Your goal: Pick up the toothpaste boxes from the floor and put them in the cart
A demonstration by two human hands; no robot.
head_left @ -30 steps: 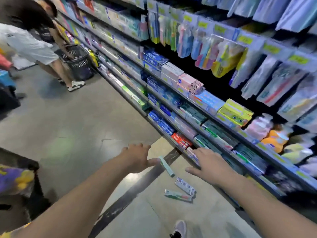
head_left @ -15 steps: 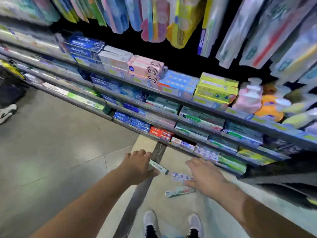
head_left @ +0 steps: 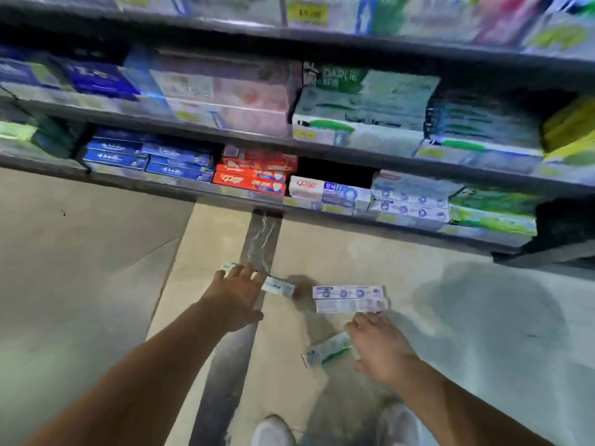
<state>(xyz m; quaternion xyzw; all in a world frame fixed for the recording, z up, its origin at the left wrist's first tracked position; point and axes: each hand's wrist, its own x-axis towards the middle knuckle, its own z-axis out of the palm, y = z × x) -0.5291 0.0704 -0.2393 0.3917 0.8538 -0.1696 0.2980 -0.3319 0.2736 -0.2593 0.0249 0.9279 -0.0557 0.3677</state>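
Observation:
Three toothpaste boxes lie on the floor in front of the bottom shelf. A white-and-teal box (head_left: 278, 286) lies under the spread fingers of my left hand (head_left: 235, 297); its ends stick out on both sides. A white-and-purple box (head_left: 350, 298) lies flat to the right, and the fingertips of my right hand (head_left: 380, 346) reach its near edge. A green-and-white box (head_left: 326, 348) lies tilted beside my right hand, with its right end hidden under that hand. Neither hand is closed around a box. No cart is in view.
Store shelves (head_left: 322, 149) packed with toothpaste boxes run across the top, and the lowest shelf edge (head_left: 386, 220) is just beyond the boxes. A dark strip (head_left: 260, 243) crosses the beige floor tiles. My shoes (head_left: 273, 429) are at the bottom edge.
The view has dropped much closer to the floor and the lower shelves. Both hands have moved down onto the boxes, the left over the teal box, the right between the purple and green ones.

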